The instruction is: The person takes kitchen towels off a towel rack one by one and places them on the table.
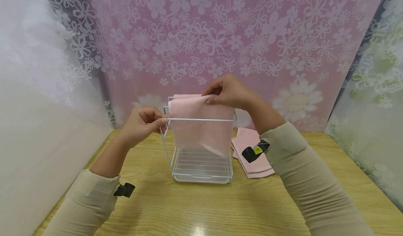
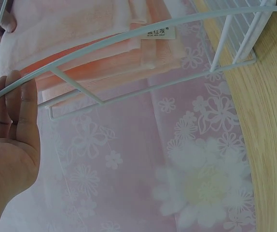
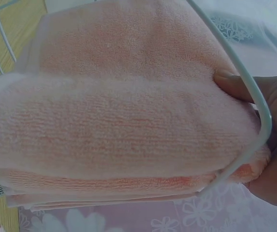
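1. Held cloth. A pink towel (image 1: 201, 134) hangs at the centre of the head frame, within the upper part of a white wire rack (image 1: 201, 119), whose front top rail crosses before it.

2. Right hand. The right hand (image 1: 231, 92), above centre, pinches the towel's top edge between thumb and fingers; this grip probably keeps the cloth upright, its lower edge falling free above the tray (image 1: 201, 180).

3. Left hand. The left hand (image 1: 143, 124), left of centre, grips the rack's upper left corner, presumably steadying the light frame.

4. Surroundings. Folded pink cloths (image 1: 259, 167) lie right of the rack on the wooden table (image 1: 151, 208), apparently set within the right hand's reach.

5. Hidden parts. A pink edge (image 1: 187, 96) shows behind the towel; whether it is another towel or a fold cannot be told, nor whether a rear rail bears any weight. The right fingers behind the cloth are largely concealed. The right forearm and wrist device (image 1: 250, 154) cover part of the folded cloths. At upper centre of the left wrist frame, a label (image 2: 160, 34) is only partly legible.
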Available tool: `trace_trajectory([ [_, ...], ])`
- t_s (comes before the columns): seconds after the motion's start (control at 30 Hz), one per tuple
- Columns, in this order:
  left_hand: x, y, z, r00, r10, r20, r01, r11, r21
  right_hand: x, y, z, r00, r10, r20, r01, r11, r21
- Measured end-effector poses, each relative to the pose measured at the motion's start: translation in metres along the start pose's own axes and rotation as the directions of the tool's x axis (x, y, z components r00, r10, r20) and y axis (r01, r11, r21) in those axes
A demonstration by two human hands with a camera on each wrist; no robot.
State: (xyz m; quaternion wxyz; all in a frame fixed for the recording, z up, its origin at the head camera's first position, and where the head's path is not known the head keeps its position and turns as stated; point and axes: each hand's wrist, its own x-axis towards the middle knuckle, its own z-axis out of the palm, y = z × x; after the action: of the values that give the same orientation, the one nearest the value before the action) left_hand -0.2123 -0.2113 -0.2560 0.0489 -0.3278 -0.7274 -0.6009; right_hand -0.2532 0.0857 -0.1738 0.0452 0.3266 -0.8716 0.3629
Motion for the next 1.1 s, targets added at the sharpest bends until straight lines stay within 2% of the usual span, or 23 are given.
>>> trace_trajectory([
  [0.47, -0.001, 0.0, 0.0, 1.0, -0.009, -0.01, 0.009, 1.0, 0.012, -0.005, -0.005, -0.009, 0.999, 0.03, -0.023, -0.03, 1.0, -0.005],
  [0.8, 0.0, 0.0, 0.0, 1.0, -0.026, -0.011, 0.026, 1.0, 0.018, -0.011, -0.004, -0.018, 0.999, 0.016, -0.043, -0.016, 1.0, -0.01],
  [1.1, 0.0, 0.0, 0.0, 1.0, -0.024, -0.007, 0.024, 1.0, 0.009, -0.015, -0.002, -0.028, 0.996, 0.046, -0.071, -0.046, 0.999, -0.007],
])
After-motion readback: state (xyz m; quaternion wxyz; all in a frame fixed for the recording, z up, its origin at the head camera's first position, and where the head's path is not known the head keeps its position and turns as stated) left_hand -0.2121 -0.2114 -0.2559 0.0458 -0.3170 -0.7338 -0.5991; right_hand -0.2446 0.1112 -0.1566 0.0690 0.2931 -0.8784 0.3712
